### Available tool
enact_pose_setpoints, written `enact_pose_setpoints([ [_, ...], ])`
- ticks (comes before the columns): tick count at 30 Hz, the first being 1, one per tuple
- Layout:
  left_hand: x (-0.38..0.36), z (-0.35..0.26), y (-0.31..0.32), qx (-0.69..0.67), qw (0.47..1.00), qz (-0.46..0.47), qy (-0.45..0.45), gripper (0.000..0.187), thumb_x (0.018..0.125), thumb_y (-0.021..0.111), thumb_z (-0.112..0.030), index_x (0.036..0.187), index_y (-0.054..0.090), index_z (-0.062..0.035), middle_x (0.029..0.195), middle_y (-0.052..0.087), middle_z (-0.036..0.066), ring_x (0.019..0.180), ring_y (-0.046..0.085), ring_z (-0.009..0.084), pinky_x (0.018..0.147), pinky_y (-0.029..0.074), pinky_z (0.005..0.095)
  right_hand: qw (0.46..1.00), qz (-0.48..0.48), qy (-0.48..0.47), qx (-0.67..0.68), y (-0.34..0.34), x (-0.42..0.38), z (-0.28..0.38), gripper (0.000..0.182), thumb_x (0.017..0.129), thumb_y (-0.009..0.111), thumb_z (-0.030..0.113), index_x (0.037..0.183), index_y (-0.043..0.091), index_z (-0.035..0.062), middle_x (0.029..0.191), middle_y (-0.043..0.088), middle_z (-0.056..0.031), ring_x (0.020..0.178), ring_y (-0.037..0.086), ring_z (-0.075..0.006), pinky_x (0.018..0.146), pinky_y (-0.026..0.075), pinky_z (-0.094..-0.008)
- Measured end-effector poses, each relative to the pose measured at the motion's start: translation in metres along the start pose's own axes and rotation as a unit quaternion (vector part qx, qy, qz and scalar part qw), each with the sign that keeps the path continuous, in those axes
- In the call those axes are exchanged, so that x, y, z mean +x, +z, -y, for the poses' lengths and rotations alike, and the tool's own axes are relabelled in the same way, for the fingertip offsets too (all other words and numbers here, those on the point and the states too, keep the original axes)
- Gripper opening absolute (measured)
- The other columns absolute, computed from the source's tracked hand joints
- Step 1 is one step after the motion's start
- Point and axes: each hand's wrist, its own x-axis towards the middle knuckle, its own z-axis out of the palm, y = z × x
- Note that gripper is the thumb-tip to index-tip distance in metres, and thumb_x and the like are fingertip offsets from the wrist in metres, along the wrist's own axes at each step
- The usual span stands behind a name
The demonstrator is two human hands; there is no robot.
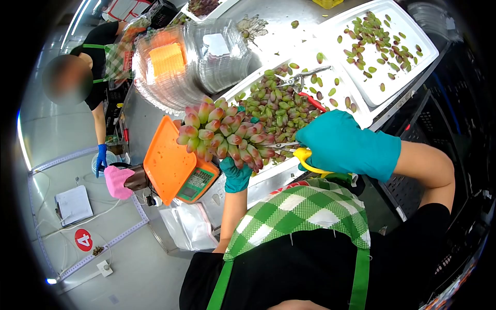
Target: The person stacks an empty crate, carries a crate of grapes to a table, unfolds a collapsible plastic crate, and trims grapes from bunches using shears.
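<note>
My left hand [236, 174], in a teal glove, is closed around the underside of a large bunch of long pink-and-green grapes [222, 126]. My right hand [343, 142], gloved in the same colour, grips yellow-handled scissors [310, 159]. Their blades point left and reach the right side of the bunch; whether they are parted is hard to see. Behind the bunch, many small loose grapes [281, 106] are heaped in a white tray [356, 111]. Red-handled snips [312, 101] lie on top of that heap, beyond my right hand.
Left of the bunch stands an orange scale [170, 160]. Stacked clear plastic containers [219, 57] are behind it. Another white tray [413, 36] with scattered grapes sits at the back right, near black crates [429, 119]. At far left, a co-worker's blue-gloved hand [102, 157] hangs over the floor.
</note>
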Motion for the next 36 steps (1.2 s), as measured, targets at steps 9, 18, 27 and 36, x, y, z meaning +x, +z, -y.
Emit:
enact_pose_setpoints([
  [9,0.0,-0.004,-0.003,0.003,1.0,0.009,-0.014,0.058,0.07,0.057,-0.026,0.121,0.035,-0.0071,0.106,0.049,0.009,0.09,0.05,0.0229,0.071,0.046,0.0382,0.94,-0.183,-0.233,-0.168,0.001,0.002,-0.002,0.019,0.059,0.058,0.019,0.046,0.048,0.0082,0.039,0.036,-0.0059,0.034,0.033,-0.0161,0.031,0.022,-0.0313],
  [18,0.0,-0.005,-0.008,0.004,0.999,0.012,-0.032,0.058,0.069,0.058,-0.022,0.121,0.036,-0.0068,0.106,0.05,0.009,0.091,0.05,0.0224,0.073,0.046,0.0368,0.908,-0.122,-0.329,-0.229,-0.02,0.008,0.002,0.02,0.049,0.06,0.021,0.043,0.045,0.0096,0.039,0.034,-0.0047,0.036,0.034,-0.0163,0.03,0.021,-0.0309],
  [27,0.0,-0.006,-0.012,0.009,0.999,0.012,-0.038,0.058,0.068,0.059,-0.017,0.12,0.037,-0.0065,0.106,0.05,0.009,0.092,0.051,0.0218,0.074,0.046,0.0354,0.986,-0.061,-0.147,-0.058,-0.029,0.022,0.009,0.023,0.058,0.055,0.018,0.043,0.044,0.0044,0.038,0.036,-0.0103,0.034,0.035,-0.0211,0.031,0.027,-0.0346],
  [36,0.003,-0.006,-0.013,0.015,0.999,0.008,-0.04,0.058,0.067,0.06,-0.012,0.12,0.037,-0.0062,0.107,0.05,0.008,0.092,0.051,0.0213,0.076,0.046,0.0339,0.993,-0.037,-0.106,0.025,-0.009,0.024,-0.007,0.021,0.066,0.056,0.024,0.063,0.058,0.0033,0.055,0.053,-0.0145,0.051,0.053,-0.0297,0.046,0.042,-0.0392],
])
